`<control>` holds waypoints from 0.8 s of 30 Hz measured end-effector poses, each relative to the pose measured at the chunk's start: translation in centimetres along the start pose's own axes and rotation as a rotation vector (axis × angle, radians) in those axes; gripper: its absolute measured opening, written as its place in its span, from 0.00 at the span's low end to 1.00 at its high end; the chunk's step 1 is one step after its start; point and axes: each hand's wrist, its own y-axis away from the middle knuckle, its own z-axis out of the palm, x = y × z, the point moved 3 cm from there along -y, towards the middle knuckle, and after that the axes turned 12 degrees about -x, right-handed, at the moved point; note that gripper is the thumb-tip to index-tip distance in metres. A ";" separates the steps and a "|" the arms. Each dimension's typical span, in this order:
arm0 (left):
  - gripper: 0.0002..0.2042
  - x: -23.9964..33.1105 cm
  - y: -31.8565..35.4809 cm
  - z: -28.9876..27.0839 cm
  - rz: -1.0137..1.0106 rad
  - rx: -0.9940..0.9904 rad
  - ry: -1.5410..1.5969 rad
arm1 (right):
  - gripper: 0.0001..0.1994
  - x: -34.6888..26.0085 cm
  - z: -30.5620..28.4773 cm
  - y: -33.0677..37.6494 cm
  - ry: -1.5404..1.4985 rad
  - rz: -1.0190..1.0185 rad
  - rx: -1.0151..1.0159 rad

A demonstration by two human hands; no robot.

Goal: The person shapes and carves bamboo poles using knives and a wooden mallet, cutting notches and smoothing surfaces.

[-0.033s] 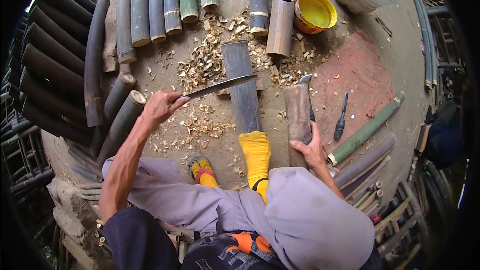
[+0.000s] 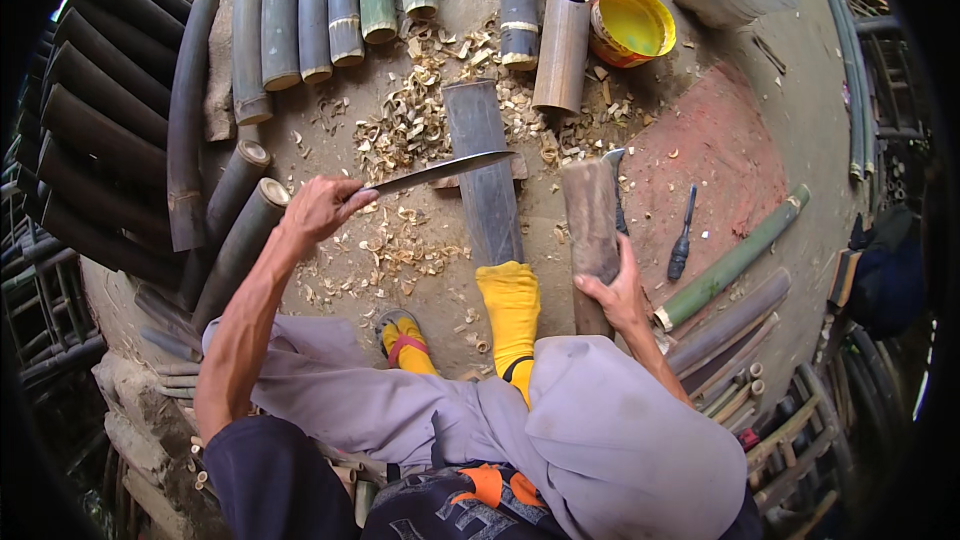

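Observation:
My left hand (image 2: 318, 210) is closed round the handle of a long knife (image 2: 440, 171). Its blade points right and crosses over a dark bamboo slab (image 2: 484, 155); whether they touch, I cannot tell. A small wooden block (image 2: 520, 169) supports the slab from below. My yellow-socked foot (image 2: 510, 305) rests on the slab's near end. On the right, my right hand (image 2: 621, 292) grips a wooden mallet (image 2: 592, 220) around the base of its thick head. Beyond that hand lies a dark-handled blade (image 2: 618, 190), partly hidden by the mallet.
Pale wood shavings (image 2: 410, 125) litter the ground around the slab. Cut bamboo poles (image 2: 283, 15) line the far side, and dark bamboo pieces (image 2: 110, 155) are stacked at left. A yellow bucket (image 2: 632, 25), a chisel-like tool (image 2: 683, 240) and a green pole (image 2: 735, 260) lie rightward.
The mallet in my right hand has shifted slightly up and to the left. My left hand and the knife have barely moved.

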 end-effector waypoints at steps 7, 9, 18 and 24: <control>0.24 -0.1 -1.4 -1.6 0.014 -0.074 -0.173 | 0.53 -5.2 2.2 -5.1 0.261 -0.270 -0.055; 0.24 -0.3 -1.4 -1.6 0.042 -0.054 -0.180 | 0.53 -4.8 2.5 -5.7 0.260 -0.262 -0.084; 0.23 -1.0 -1.9 -0.9 0.065 -0.054 -0.178 | 0.51 -4.7 2.4 -6.0 0.275 -0.274 -0.130; 0.21 -1.6 -2.6 -0.7 0.047 -0.085 -0.133 | 0.51 -8.4 -0.2 -6.7 0.249 -0.313 -0.178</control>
